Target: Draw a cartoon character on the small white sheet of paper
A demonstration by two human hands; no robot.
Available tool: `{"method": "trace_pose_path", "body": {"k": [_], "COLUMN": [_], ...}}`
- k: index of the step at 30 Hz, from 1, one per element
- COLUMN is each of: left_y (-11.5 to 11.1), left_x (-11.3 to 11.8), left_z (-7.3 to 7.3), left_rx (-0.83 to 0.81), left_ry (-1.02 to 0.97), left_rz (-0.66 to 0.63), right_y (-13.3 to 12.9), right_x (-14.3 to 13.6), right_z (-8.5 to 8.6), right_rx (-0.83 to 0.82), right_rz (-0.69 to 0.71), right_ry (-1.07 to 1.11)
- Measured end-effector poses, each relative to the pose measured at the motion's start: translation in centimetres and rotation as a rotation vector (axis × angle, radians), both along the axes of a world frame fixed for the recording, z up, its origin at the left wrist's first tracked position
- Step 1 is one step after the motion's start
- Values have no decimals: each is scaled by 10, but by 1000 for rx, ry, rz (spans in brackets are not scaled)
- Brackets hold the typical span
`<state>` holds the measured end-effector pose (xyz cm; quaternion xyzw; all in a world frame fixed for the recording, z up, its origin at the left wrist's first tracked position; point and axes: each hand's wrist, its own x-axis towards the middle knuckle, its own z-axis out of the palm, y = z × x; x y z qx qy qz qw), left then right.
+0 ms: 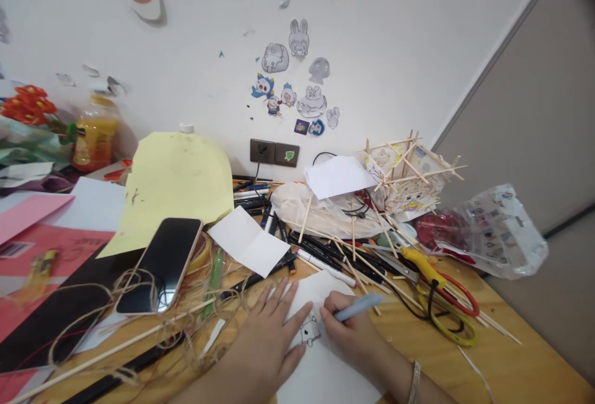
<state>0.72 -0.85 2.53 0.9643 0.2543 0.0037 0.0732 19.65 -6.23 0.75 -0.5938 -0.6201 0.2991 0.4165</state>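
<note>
A white sheet of paper (320, 376) lies on the wooden table at the bottom centre, with a small black outline drawing (310, 331) of a figure on it. My left hand (267, 339) rests flat on the sheet's left part, its fingers spread beside the drawing. Just right of the drawing, my right hand (351, 329) grips a light blue-grey pen (360, 306). The pen's tip is hidden behind my fingers.
A phone (160, 264) and tangled twine (134, 286) lie left. Behind the sheet are several markers (320, 252), folded white paper (251, 240) and thin wooden sticks (353, 230). Scissors (458, 298), a yellow glue gun (423, 266) and a plastic bag (502, 230) are right.
</note>
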Motion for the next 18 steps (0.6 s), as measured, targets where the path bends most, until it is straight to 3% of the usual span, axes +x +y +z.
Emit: {"method": "trace_pose_path", "body": {"k": [6, 18], "left_y": [-1, -5], "left_x": [1, 0], "left_z": [1, 2], "left_rx": [10, 78], "left_ry": [5, 7], "left_rz": [11, 25], "right_y": [-2, -2], "right_x": [-4, 0], "right_z": [6, 4], "right_rx": [77, 111], "right_rz": [85, 91], "right_ry": [-124, -334]}}
